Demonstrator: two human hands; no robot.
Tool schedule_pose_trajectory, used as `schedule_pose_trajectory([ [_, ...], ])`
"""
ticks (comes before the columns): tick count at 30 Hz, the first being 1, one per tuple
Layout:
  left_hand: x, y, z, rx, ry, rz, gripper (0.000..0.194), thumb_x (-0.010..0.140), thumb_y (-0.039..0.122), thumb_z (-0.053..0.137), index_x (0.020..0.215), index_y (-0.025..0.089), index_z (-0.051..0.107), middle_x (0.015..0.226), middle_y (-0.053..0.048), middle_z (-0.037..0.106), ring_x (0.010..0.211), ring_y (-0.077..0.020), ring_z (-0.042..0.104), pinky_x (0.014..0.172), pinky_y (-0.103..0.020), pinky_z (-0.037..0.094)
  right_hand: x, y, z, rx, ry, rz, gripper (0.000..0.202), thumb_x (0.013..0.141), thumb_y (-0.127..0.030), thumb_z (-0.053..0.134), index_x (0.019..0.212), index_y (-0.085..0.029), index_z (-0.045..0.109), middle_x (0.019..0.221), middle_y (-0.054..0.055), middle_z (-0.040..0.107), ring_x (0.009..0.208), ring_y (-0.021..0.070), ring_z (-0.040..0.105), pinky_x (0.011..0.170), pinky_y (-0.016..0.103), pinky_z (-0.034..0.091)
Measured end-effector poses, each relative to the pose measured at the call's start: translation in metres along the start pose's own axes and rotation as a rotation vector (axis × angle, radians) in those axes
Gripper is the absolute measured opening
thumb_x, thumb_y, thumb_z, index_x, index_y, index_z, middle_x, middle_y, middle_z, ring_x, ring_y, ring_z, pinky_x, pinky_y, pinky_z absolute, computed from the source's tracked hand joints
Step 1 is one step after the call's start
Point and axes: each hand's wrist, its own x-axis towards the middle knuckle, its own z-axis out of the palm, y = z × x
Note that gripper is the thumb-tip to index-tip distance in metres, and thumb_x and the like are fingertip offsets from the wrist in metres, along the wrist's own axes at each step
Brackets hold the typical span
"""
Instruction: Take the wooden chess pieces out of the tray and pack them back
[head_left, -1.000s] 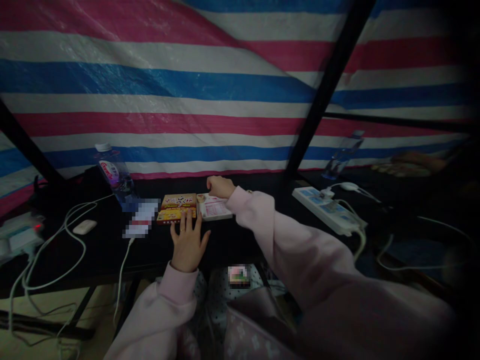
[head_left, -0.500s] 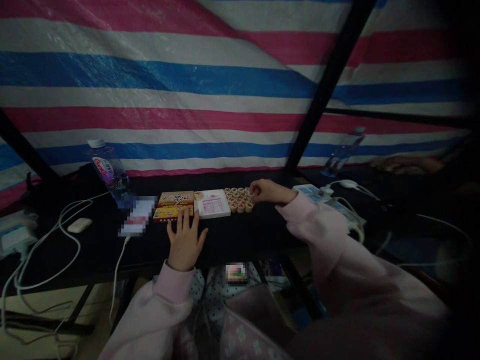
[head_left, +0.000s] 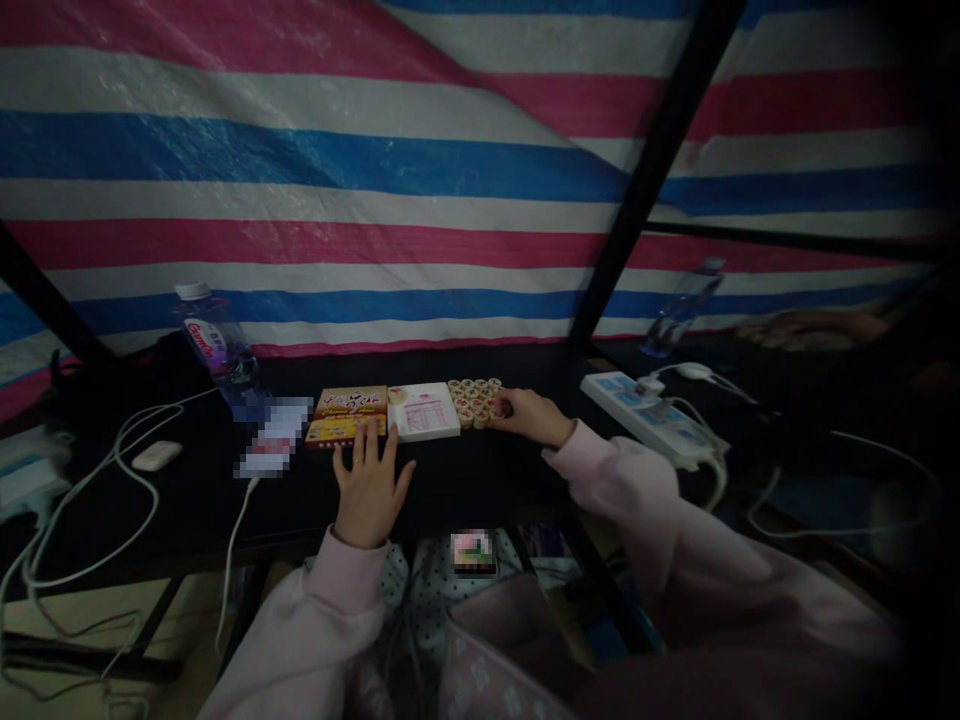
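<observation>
Rows of round wooden Chinese chess pieces (head_left: 469, 400) with red and dark characters stand close together on the black table. My right hand (head_left: 534, 416) is closed at their front right corner, its fingertips pinching a piece there, mostly hidden by the fingers. To the left of the pieces lies a shallow white box tray (head_left: 426, 418) with red print inside and a single piece (head_left: 396, 396) in its back left corner. Beside the tray is the red and yellow box lid (head_left: 346, 402). My left hand (head_left: 370, 490) is open, fingers spread, its fingertips resting on the lid's front edge.
At the left are a tilted water bottle (head_left: 225, 350), a blurred phone (head_left: 274, 437), a white earphone case (head_left: 156, 456) and looping cables. On the right sit a white power strip (head_left: 645, 415) and another bottle (head_left: 686, 305). A person's arm (head_left: 825, 325) rests at the far right.
My right hand has moved down and slightly left, from the right side of the pieces to their front right corner. My left hand keeps its place.
</observation>
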Motion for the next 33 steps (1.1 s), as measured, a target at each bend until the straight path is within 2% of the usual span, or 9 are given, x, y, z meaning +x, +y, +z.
schedule_pose_trajectory([
  [4,-0.001,0.000,0.000,-0.013,0.002,-0.001,0.053,0.087,0.043,0.038,0.136,0.023,0.035,0.145,-0.013,0.030,0.132,-0.0302,0.027,0.102,-0.057,0.019,-0.001,0.000,0.001,0.019,-0.009,0.002,0.017,0.071,-0.035,0.062,0.073,-0.021,0.053,0.073,-0.001,0.061,0.064,0.0122,0.055,0.050,0.021,0.030],
  [6,-0.001,0.000,0.000,-0.019,-0.007,-0.003,0.053,0.087,0.043,0.038,0.136,0.023,0.036,0.145,-0.014,0.030,0.132,-0.0305,0.027,0.102,-0.057,0.020,-0.002,0.001,-0.001,0.059,-0.055,-0.053,0.014,0.069,-0.028,0.062,0.074,-0.021,0.052,0.074,-0.002,0.061,0.064,0.0115,0.055,0.051,0.021,0.031],
  [9,0.000,0.000,-0.002,-0.014,-0.012,-0.005,0.053,0.087,0.043,0.039,0.136,0.022,0.036,0.145,-0.015,0.030,0.133,-0.0303,0.026,0.102,-0.057,0.020,-0.005,0.005,-0.006,0.096,-0.139,-0.139,0.021,0.063,-0.022,0.065,0.079,-0.020,0.052,0.076,-0.002,0.060,0.065,0.0110,0.054,0.053,0.020,0.033],
  [13,-0.001,0.001,-0.003,0.002,-0.017,0.008,0.053,0.088,0.042,0.038,0.136,0.021,0.036,0.145,-0.015,0.029,0.132,-0.0309,0.027,0.101,-0.058,0.021,-0.010,0.008,-0.010,0.084,-0.152,-0.121,0.035,0.061,-0.029,0.070,0.088,-0.020,0.049,0.079,-0.001,0.060,0.065,0.0117,0.054,0.052,0.020,0.034],
  [17,-0.001,0.001,-0.003,0.007,-0.021,0.009,0.053,0.088,0.042,0.038,0.136,0.021,0.036,0.145,-0.015,0.030,0.132,-0.0308,0.027,0.101,-0.058,0.022,-0.011,0.004,-0.006,0.058,-0.120,-0.069,0.036,0.065,-0.038,0.067,0.090,-0.020,0.048,0.081,0.001,0.060,0.067,0.0131,0.056,0.053,0.021,0.034],
  [21,0.000,0.001,-0.002,0.005,-0.012,0.002,0.053,0.087,0.043,0.039,0.136,0.022,0.037,0.145,-0.015,0.029,0.133,-0.0302,0.027,0.102,-0.057,0.021,-0.011,-0.001,-0.006,0.034,-0.127,-0.058,0.027,0.068,-0.032,0.062,0.088,-0.021,0.048,0.081,0.001,0.060,0.068,0.0133,0.056,0.053,0.021,0.033],
  [25,0.000,0.001,-0.002,0.010,-0.012,0.006,0.053,0.087,0.042,0.038,0.136,0.021,0.036,0.145,-0.015,0.029,0.132,-0.0303,0.027,0.102,-0.057,0.021,-0.012,-0.005,-0.017,0.032,-0.158,-0.080,0.024,0.067,-0.024,0.060,0.087,-0.020,0.048,0.080,0.000,0.060,0.066,0.0123,0.055,0.052,0.020,0.033],
  [29,-0.001,0.001,-0.002,0.010,-0.015,0.010,0.053,0.087,0.043,0.039,0.136,0.021,0.036,0.145,-0.015,0.030,0.132,-0.0311,0.028,0.101,-0.058,0.021,-0.001,-0.015,-0.032,0.068,-0.105,-0.170,0.030,0.065,-0.022,0.063,0.092,-0.020,0.049,0.087,0.001,0.061,0.069,0.0120,0.056,0.055,0.020,0.035],
  [33,-0.001,0.000,0.000,0.004,0.003,0.012,0.053,0.087,0.042,0.039,0.136,0.021,0.037,0.145,-0.014,0.030,0.132,-0.0317,0.027,0.101,-0.058,0.021,0.028,-0.041,-0.037,0.113,-0.111,-0.282,0.035,0.065,-0.019,0.064,0.097,-0.019,0.049,0.094,0.002,0.062,0.073,0.0115,0.057,0.055,0.018,0.036],
])
